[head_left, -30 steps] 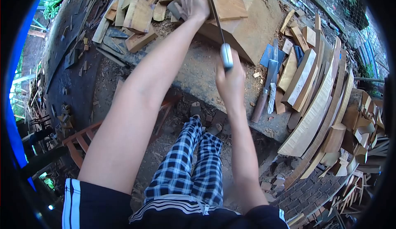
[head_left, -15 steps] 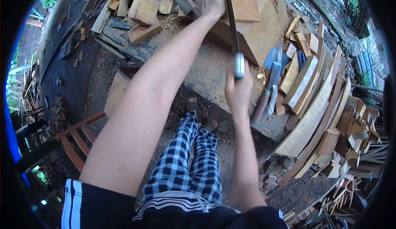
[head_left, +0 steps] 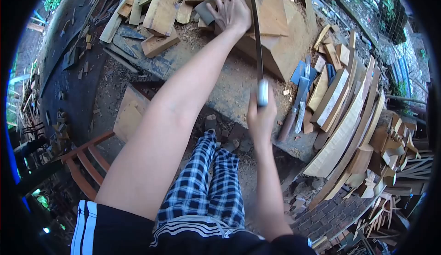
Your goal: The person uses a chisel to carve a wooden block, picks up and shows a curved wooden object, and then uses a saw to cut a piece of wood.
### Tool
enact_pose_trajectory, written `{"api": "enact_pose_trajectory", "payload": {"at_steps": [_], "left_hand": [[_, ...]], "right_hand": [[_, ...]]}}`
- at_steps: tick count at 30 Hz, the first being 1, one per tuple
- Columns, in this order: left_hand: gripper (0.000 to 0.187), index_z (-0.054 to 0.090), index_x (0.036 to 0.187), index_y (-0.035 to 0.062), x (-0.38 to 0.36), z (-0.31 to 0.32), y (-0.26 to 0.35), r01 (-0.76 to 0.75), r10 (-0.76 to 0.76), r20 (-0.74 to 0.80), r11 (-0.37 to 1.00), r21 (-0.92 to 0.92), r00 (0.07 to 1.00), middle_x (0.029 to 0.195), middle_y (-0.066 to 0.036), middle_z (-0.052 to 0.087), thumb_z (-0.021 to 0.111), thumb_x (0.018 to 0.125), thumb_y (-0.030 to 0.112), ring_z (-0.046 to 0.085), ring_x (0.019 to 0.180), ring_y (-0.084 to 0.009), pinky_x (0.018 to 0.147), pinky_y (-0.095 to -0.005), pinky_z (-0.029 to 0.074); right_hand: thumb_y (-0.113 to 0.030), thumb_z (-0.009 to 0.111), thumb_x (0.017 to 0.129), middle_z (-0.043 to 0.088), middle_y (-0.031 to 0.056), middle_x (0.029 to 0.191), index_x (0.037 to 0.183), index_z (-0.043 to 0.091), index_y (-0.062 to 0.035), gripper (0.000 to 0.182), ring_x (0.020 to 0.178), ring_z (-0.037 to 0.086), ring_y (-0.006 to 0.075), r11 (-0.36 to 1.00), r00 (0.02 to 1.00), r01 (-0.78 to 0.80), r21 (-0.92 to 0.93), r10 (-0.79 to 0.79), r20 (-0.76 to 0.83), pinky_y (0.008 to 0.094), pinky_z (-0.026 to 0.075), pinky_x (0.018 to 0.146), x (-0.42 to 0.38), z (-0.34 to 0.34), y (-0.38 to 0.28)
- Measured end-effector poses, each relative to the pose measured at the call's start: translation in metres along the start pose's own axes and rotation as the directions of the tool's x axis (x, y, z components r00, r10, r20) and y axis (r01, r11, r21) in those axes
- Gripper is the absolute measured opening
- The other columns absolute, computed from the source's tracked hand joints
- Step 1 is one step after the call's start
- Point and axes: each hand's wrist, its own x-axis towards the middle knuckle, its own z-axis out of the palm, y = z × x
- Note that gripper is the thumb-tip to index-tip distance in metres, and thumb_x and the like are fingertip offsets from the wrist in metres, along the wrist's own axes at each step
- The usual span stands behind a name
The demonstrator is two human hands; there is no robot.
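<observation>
My right hand [head_left: 262,117] is closed round the pale handle of a handsaw [head_left: 262,93]. Its long dark blade [head_left: 258,39] runs away from me, along the side of my left hand and across a wooden block [head_left: 271,14]. My left hand [head_left: 233,14] lies on the wood just left of the blade, fingers spread and pressed down. Beside its fingers is a grey piece [head_left: 204,14]. Sawdust is scattered over the workbench [head_left: 229,82] under the block.
Wood offcuts [head_left: 161,14] are heaped at the back left of the bench. To the right lie a large knife [head_left: 301,92], a blue sheet [head_left: 297,72] and long curved boards [head_left: 342,126]. A wooden chair [head_left: 89,156] stands at my left.
My right hand has drawn the saw back toward my body, and the handle now sits lower. My left hand stays in place on the wood.
</observation>
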Motion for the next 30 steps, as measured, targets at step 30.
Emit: {"api": "enact_pose_trajectory", "payload": {"at_steps": [30], "left_hand": [[0.045, 0.038, 0.136, 0.0091, 0.011, 0.009, -0.004, -0.003, 0.001, 0.03, 0.998, 0.061, 1.0, 0.127, -0.012, 0.055, 0.038, 0.096, 0.031, 0.038, 0.125, -0.0306, 0.109, -0.0532, 0.016]], "right_hand": [[-0.009, 0.058, 0.088, 0.062, 0.0272, 0.088, 0.115, 0.053, -0.0013, 0.029, 0.088, 0.064, 0.0419, 0.999, 0.999, -0.031, 0.02, 0.031, -0.013, 0.0441, 0.051, 0.068, -0.054, -0.018, 0.012]]}}
